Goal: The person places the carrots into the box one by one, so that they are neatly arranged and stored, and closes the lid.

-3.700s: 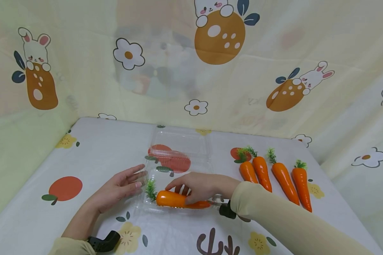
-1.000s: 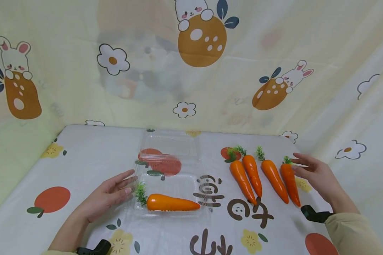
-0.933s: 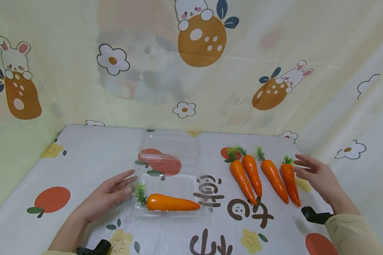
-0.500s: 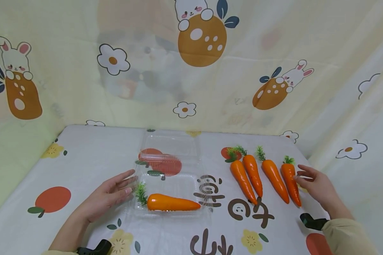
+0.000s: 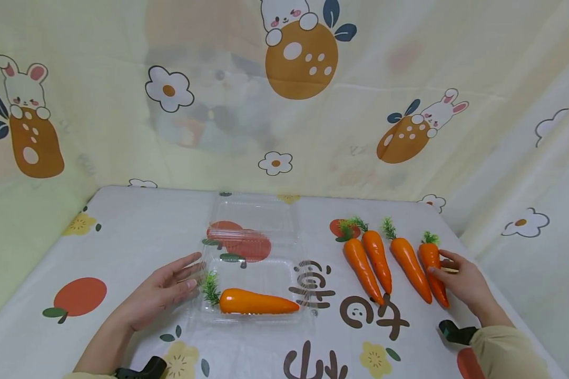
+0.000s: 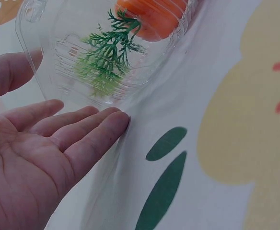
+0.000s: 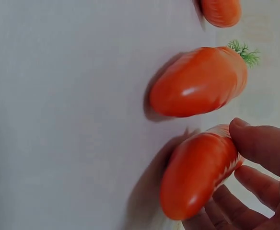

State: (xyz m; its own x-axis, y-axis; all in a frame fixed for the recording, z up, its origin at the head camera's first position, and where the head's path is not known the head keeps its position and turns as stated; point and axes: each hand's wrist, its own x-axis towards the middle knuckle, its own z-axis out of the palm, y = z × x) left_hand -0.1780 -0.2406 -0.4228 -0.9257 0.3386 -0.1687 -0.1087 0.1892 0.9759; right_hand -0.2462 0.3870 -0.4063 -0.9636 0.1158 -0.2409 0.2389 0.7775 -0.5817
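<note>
A clear plastic clamshell box point(image 5: 253, 273) lies with its lid folded back. One toy carrot point(image 5: 256, 301) with a green tuft rests inside along the near side. My left hand point(image 5: 158, 289) is at the box's left edge, fingers extended; in the left wrist view its fingertips reach the box wall. At the right, my right hand point(image 5: 460, 281) grips the rightmost carrot point(image 7: 197, 175) between thumb and fingers. The thumb lies across its upper part and the fingers are on its far right side. That carrot still lies among the others, tuft pointing away.
Three more toy carrots lie left of my right hand: a near one point(image 5: 410, 268), a middle one point(image 5: 378, 258) and a leftmost one point(image 5: 362, 268). The table is covered by a white printed cloth point(image 5: 142, 226). A patterned curtain point(image 5: 218, 131) rises behind it.
Earlier my right hand let go of the carrot in the box and moved right. Since then it has come in leftward and taken hold of the rightmost carrot. The left hand stays by the box.
</note>
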